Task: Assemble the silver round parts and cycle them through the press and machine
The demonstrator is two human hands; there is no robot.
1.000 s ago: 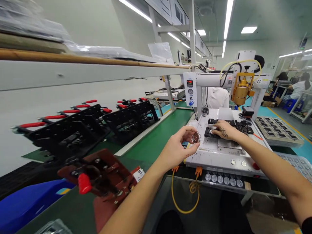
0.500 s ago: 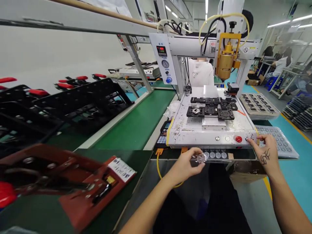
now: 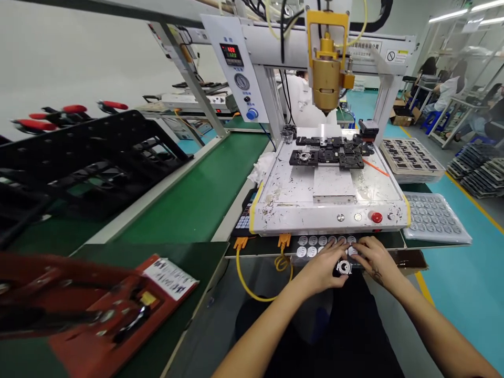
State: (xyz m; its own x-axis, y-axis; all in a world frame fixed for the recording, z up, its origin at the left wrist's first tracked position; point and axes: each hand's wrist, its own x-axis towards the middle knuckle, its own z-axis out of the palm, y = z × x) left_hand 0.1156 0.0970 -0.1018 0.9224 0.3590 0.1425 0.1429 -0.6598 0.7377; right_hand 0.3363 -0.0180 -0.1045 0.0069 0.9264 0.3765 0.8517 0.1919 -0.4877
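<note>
My left hand (image 3: 328, 269) pinches a small round part (image 3: 344, 267), with a pale ring and a dark centre, between thumb and fingers. Its other fingertips reach over a sheet of round white discs (image 3: 312, 241) lying at the front edge under the machine. From the right, my right hand (image 3: 376, 258) meets that sheet, its thumb and index finger closed in on one white disc (image 3: 352, 251). Whether that disc is lifted is hard to see. Behind both hands stands a white benchtop machine (image 3: 291, 224) with black fixture blocks (image 3: 331, 154) on its bed.
A gold dispensing head (image 3: 326, 84) hangs above the bed. Buttons, including a red one (image 3: 376, 217), line the machine's front. A clear tray of round parts (image 3: 435, 216) lies at right. A red clamp press (image 3: 114, 310) stands left, by a green conveyor (image 3: 197, 184). Yellow cable (image 3: 252, 297) hangs below.
My right hand has left the button at the machine's front right and moved left to the discs. My left hand, still holding the round part, has moved right beside it. The view has shifted.
</note>
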